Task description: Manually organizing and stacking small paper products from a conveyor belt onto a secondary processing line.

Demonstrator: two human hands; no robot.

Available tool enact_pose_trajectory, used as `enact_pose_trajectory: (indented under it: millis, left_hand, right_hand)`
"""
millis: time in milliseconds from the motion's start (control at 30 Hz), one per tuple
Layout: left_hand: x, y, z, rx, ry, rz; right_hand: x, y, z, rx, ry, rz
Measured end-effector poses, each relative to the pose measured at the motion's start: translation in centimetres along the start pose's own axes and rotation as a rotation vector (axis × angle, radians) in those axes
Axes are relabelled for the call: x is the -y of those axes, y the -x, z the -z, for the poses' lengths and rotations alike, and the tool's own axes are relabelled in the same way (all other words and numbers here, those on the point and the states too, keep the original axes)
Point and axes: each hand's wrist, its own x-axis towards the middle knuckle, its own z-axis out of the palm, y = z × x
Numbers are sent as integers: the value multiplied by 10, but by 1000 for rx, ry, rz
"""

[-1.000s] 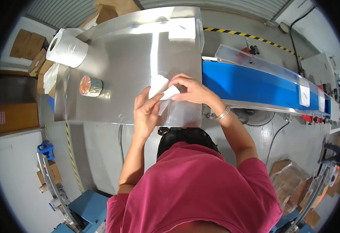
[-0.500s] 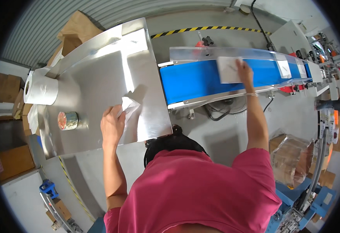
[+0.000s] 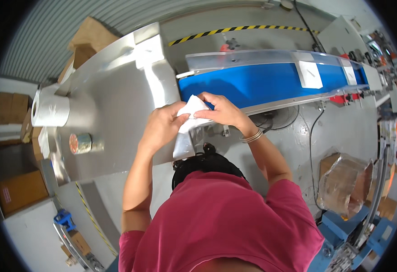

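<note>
A folded white sheet (image 3: pixel 193 107), paper or cloth, is pinched between both my hands over the gap where the metal table (image 3: pixel 121 104) meets the blue conveyor belt (image 3: pixel 253 84). My left hand (image 3: pixel 162 123) grips its left side with thumb and fingers. On the other side, my right hand (image 3: pixel 225 110) closes on the right edge, fingers over the top and thumb below. The sheet rises to a point between the hands; its underside is hidden. Farther right on the belt lie a flat white packet (image 3: pixel 309 75) and a second packet (image 3: pixel 349 72).
A white roll (image 3: pixel 53 111) and a roll of tape (image 3: pixel 79 143) stand at the table's left. White sheets (image 3: pixel 149 51) lie at its far end. Clear guard rails (image 3: pixel 244 58) line the belt. At right, a plastic-lined carton (image 3: pixel 346 181) sits beside blue machinery (image 3: pixel 350 231).
My right hand has left the packet on the belt and come left to meet my left hand, which moved right with the white sheet. Both now hold it. Packets on the belt appear farther right.
</note>
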Motion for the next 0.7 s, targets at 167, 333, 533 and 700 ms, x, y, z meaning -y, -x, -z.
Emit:
enact_pose_trajectory:
  millis: [167, 333, 533, 700]
  left_hand:
    - [9, -13, -20, -36, 269, 122]
    - [1, -13, -27, 15, 231, 158]
    - [19, -2, -29, -4, 121, 147]
    - [37, 5, -42, 10, 45, 182]
  right_hand:
    - [-33, 15, 58, -378, -13, -216]
    - [-107, 40, 171, -835, 287, -377]
    - [-133, 93, 267, -1037, 800, -512]
    - [-123, 143, 230, -1400, 989, -177]
